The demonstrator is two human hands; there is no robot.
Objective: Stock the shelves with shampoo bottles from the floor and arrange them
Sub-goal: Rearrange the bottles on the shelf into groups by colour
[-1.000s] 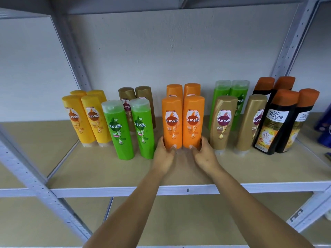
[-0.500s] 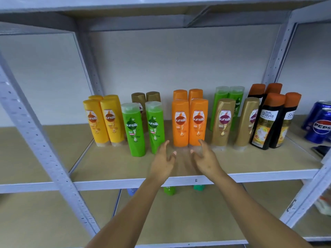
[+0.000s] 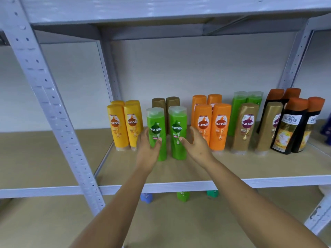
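Two green Sunsilk bottles (image 3: pixel 155 126) (image 3: pixel 177 122) stand upright side by side on the tan shelf board (image 3: pixel 250 167). My left hand (image 3: pixel 147 151) cups the left side of the left green bottle, its thumb across the front of the label. My right hand (image 3: pixel 197 145) is spread at the right side of the right green bottle, with its thumb tip touching it. Pairs of yellow bottles (image 3: pixel 116 126), orange bottles (image 3: pixel 221 122), gold bottles (image 3: pixel 246 122) and black Shayla bottles (image 3: pixel 290 126) stand in rows along the shelf.
A slanting grey perforated post (image 3: pixel 44 86) crosses the left foreground. Gold bottles (image 3: pixel 158 102) stand behind the green pair. Bottle tops (image 3: pixel 182 196) on the lower shelf peek out under the front rail. Something blue (image 3: pixel 326 127) shows at the far right edge.
Both hands left the orange pair, drew back open, then moved left to the green pair. The view has tilted and pulled back a little.
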